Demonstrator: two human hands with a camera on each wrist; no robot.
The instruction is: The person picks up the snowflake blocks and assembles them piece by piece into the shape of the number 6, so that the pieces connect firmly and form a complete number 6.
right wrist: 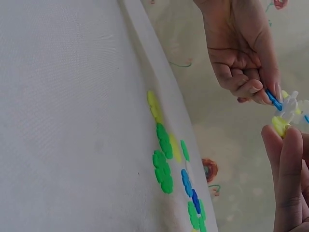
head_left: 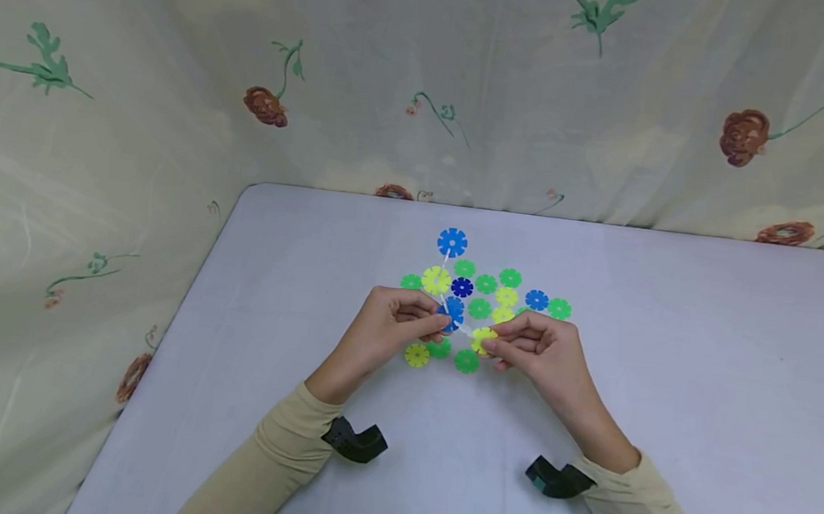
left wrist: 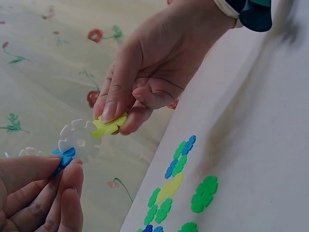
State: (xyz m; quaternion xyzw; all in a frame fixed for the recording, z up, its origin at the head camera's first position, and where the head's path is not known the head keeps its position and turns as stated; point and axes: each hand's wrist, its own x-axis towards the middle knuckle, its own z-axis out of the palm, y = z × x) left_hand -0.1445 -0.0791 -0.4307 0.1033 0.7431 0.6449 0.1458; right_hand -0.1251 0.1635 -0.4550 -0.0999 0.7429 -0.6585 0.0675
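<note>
My left hand (head_left: 401, 319) pinches a blue notched snowflake disc (left wrist: 64, 160) between thumb and fingers. Between thumb and fingertips, my right hand (head_left: 542, 346) grips a yellow notched disc (left wrist: 108, 126). A whitish translucent disc (left wrist: 71, 131) links these two, held above the table. From the blue disc the joined chain runs on to another yellow disc (head_left: 435, 280) and a blue disc (head_left: 452, 242) at its far end, with white discs seen edge-on between. In the right wrist view the fingertips partly cover the yellow disc and the joint.
Loose discs lie on the white table (head_left: 287, 294) behind and below the hands: several green ones (head_left: 466, 362), yellow ones (head_left: 417, 355), a dark blue one (head_left: 462, 287) and a blue one (head_left: 536, 300). A flowered curtain (head_left: 475, 88) hangs behind the table.
</note>
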